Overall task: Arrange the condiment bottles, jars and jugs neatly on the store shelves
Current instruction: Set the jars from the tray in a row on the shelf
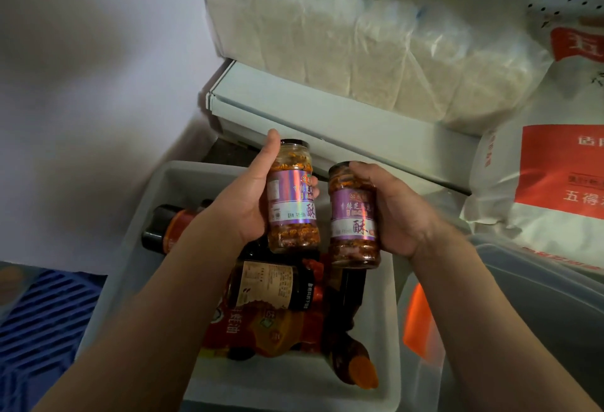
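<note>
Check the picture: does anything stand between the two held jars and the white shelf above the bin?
Nothing visible does. The left hand grips one jar, the right hand the other jar, both above the bin. The shelf edge ahead is bare; sacks fill it farther back.

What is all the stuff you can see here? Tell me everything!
Jars: two, purple labels, orange-red filling, one held in each hand.
Tub: one, grey, below the hands, holding bottles.
Dark bottle: one, tan label, lying in the tub.
Orange jug: one, lying in the tub.
Orange-capped bottle: one, dark, tub's near end.
Shelf: one, white, above the tub.
Rice packs: stacked, clear-wrapped, on the shelf.
Bag: one, white and red, right.
Crate: one, blue, lower left.
Left hand: grips one jar.
Right hand: grips the other.
</note>
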`<state>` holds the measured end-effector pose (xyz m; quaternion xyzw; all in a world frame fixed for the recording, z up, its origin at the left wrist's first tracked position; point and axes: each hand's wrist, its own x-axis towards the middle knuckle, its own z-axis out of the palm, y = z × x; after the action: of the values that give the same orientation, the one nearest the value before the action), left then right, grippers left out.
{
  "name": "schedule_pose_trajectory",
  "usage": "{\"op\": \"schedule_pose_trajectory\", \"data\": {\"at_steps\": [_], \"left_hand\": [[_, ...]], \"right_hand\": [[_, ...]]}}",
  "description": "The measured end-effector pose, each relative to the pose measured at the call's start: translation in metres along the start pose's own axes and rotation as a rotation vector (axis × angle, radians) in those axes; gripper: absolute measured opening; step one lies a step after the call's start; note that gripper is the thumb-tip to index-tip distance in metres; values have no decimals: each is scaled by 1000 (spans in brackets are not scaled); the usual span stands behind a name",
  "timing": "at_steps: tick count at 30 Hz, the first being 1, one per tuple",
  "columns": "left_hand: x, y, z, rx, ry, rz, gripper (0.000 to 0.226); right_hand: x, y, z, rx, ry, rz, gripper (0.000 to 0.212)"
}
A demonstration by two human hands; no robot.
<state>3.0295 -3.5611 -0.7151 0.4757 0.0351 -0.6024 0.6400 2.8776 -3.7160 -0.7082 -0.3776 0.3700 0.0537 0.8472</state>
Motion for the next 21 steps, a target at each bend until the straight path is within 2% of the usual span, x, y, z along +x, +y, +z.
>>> {"op": "schedule_pose_trajectory", "data": {"at_steps": [1,3,7,9,13,17,21], "left_hand": [[2,1,-1,-9,-9,-5,84],[5,3,-2,-14,-21,-29,81],[-15,9,9,-48,-15,-70,61],[-40,14,22,-62,21,-112,59],[-107,38,59,-70,27,-148,54],[-191,78,110,-148,19,-158,66],[-275,128,169,-105,-7,-189,71]], "right_hand": [[2,0,0,8,-22,2,45],[5,1,-1,36,-8,-13,42],[-13,-4,8,87,129,-61,56],[-37,-10,18,90,190,-69,65],[-107,-27,56,121,212,-76,63],[-194,-63,106,147,171,-79,64],[-283,-111,162,162,182,-79,65]]}}
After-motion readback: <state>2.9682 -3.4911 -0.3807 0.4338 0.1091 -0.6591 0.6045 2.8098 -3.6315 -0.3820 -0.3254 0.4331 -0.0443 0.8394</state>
